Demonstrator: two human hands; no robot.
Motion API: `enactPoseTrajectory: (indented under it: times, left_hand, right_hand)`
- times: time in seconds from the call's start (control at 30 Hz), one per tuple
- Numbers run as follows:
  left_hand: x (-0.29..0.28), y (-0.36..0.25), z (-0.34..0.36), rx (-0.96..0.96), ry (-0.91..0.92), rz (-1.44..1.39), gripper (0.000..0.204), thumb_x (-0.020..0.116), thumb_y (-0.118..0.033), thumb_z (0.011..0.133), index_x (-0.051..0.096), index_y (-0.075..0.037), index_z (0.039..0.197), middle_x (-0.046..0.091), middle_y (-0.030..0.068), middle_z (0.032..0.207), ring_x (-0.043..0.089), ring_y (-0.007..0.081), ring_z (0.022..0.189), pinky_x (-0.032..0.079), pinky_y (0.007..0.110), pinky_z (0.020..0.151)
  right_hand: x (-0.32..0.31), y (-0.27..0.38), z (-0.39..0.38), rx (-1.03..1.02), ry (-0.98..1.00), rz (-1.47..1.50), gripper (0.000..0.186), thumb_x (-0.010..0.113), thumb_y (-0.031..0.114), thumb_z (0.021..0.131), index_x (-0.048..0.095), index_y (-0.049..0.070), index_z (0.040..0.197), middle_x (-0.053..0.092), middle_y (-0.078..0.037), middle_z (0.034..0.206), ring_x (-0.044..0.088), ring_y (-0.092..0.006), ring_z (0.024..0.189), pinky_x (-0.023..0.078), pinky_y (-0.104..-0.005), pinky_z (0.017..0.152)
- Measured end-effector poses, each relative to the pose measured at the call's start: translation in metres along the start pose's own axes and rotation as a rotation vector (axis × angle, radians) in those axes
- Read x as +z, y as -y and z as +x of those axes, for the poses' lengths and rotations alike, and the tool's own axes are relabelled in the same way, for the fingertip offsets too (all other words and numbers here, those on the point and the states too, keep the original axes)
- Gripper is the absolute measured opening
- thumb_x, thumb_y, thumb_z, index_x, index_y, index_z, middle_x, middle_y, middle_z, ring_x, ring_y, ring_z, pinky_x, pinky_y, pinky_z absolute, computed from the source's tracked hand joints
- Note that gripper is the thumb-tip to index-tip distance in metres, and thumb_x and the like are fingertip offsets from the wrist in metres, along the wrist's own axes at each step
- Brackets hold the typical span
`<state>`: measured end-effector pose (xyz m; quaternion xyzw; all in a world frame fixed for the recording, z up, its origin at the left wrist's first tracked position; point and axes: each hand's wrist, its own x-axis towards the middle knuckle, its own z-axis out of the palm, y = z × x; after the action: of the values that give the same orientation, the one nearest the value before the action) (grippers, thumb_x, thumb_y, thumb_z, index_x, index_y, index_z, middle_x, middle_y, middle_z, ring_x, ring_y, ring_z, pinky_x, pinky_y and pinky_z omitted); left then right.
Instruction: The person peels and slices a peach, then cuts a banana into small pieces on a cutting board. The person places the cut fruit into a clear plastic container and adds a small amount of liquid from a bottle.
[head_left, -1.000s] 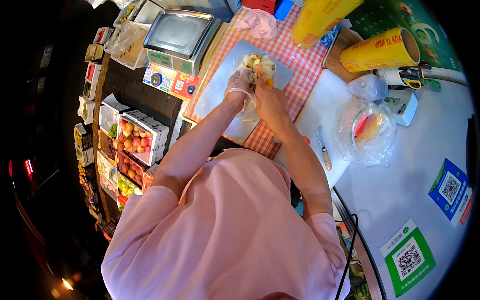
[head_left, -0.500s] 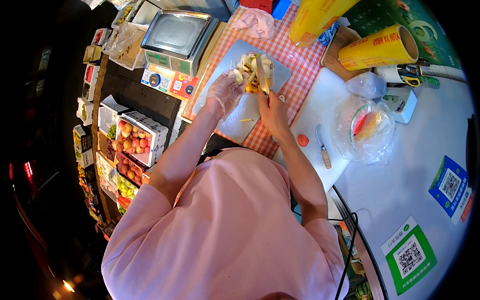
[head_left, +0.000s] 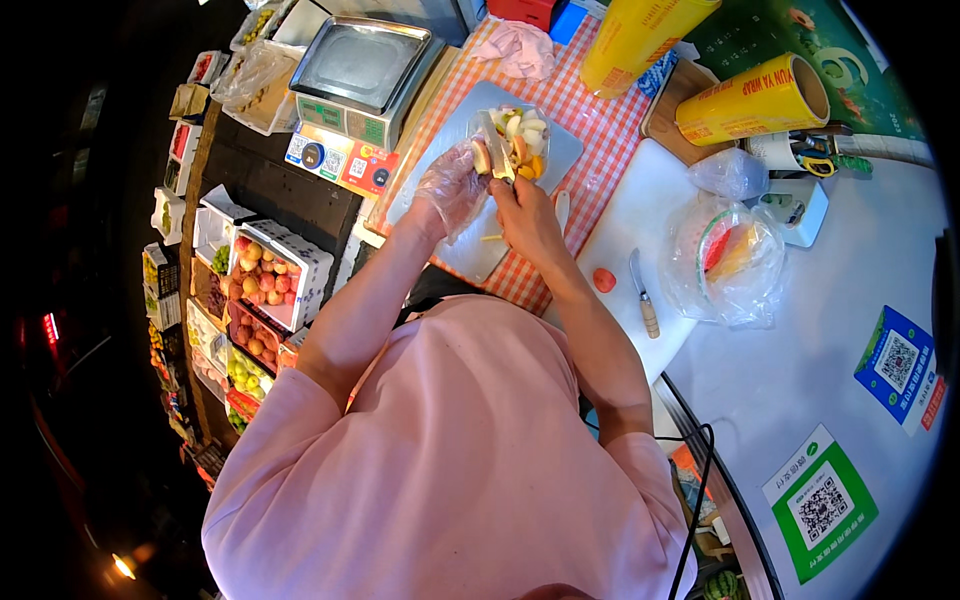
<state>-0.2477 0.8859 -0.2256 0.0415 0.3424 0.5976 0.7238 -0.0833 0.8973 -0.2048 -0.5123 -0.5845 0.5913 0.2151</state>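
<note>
My left hand (head_left: 448, 190), in a clear plastic glove, is closed on a piece of fruit (head_left: 481, 156) with pale flesh and a reddish edge. My right hand (head_left: 527, 212) is bare and grips a knife (head_left: 499, 150), its blade tilted up and left beside that piece. Just beyond the knife, cut fruit (head_left: 529, 130) in white, yellow and dark-edged chunks fills a clear container. Under all this lies a pale blue cutting board (head_left: 566, 155). A thin yellow strip (head_left: 492, 238) rests on its near part.
Right of the checked cloth (head_left: 605, 150), a white board (head_left: 625, 225) holds another knife (head_left: 645, 300) and a red slice (head_left: 604, 280). Nearby sits bagged cut fruit (head_left: 735, 255). Yellow wrap rolls (head_left: 750, 100) stand behind. A scale (head_left: 360, 75) and fruit boxes (head_left: 265, 275) are at left.
The knife has swung left from over the cut fruit to the piece in my left hand. My right hand has shifted slightly left and nearer. A reddish edge now shows on the held piece.
</note>
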Motion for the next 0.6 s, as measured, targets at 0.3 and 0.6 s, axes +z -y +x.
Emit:
enactPoseTrajectory:
  times: [0.3, 0.6]
  left_hand:
    - [0.004, -0.007, -0.013, -0.053, 0.027, 0.008, 0.039, 0.058, -0.016, 0.101, 0.051, -0.003, 0.137, 0.06, 0.0134, 0.131, 0.06, 0.0273, 0.12, 0.047, 0.043, 0.11]
    - [-0.002, -0.007, -0.01, -0.026, -0.053, 0.12, 0.04, 0.06, -0.025, 0.101, 0.055, -0.005, 0.135, 0.064, 0.0091, 0.127, 0.063, 0.0224, 0.114, 0.052, 0.037, 0.1]
  right_hand:
    - [-0.001, 0.008, -0.003, 0.019, 0.06, 0.063, 0.04, 0.055, 0.032, 0.1, 0.057, -0.006, 0.088, 0.062, -0.027, 0.075, 0.063, -0.0441, 0.074, 0.046, -0.0511, 0.066]
    - [-0.007, 0.019, -0.016, 0.175, 0.161, 0.2, 0.038, 0.054, 0.032, 0.099, 0.058, -0.004, 0.087, 0.058, -0.013, 0.063, 0.057, -0.0232, 0.051, 0.044, -0.0377, 0.051]
